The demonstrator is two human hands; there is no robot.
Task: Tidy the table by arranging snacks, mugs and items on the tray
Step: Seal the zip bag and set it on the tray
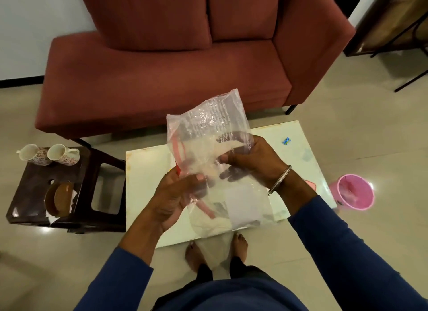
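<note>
Head view: both hands (176, 194) (252, 162) grip a seemingly empty clear bag (208, 134).

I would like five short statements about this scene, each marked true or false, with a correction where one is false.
1. Both hands hold the clear plastic bag. True: the left hand and the right hand both grip it.
2. The two floral mugs stand on the white table. False: they are on the dark stool.
3. The pink bin stands on the floor. True.
4. A small blue wrapper lies on the white table. True.
5. The sofa is green. False: the sofa is dark red.
</note>
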